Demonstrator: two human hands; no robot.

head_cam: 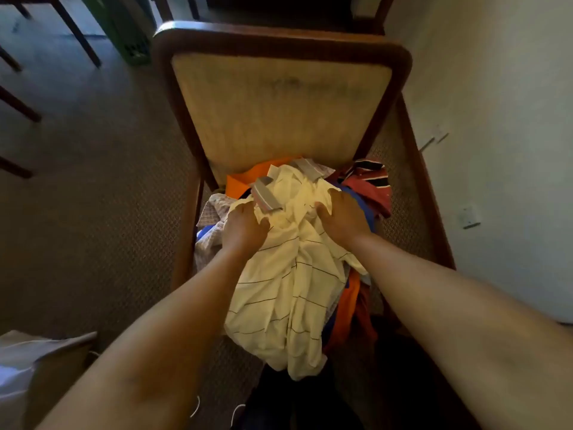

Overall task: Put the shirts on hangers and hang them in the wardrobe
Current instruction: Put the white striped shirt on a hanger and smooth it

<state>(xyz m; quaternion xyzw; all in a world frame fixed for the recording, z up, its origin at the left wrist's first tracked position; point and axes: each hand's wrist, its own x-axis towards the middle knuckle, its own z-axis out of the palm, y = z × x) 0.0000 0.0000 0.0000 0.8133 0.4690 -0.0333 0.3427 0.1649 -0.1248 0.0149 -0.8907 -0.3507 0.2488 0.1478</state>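
A cream shirt with thin dark stripes (288, 290) lies on top of a pile of shirts on a wooden chair and hangs over the seat's front edge. Its grey collar (266, 193) is turned toward the chair back. My left hand (243, 226) grips the shirt just below the collar on the left. My right hand (339, 217) grips the fabric on the right, near the shoulder. Under it lie an orange shirt (245, 178), a red striped shirt (372, 184) and a checked shirt (214, 209). No hanger or wardrobe is in view.
The chair's padded back (279, 113) stands upright behind the pile. A white wall (496, 119) with a socket runs along the right. Dark wooden furniture legs (71, 29) and a green crate (130, 35) stand on the carpet at the upper left. Pale bedding (31, 361) shows at the lower left.
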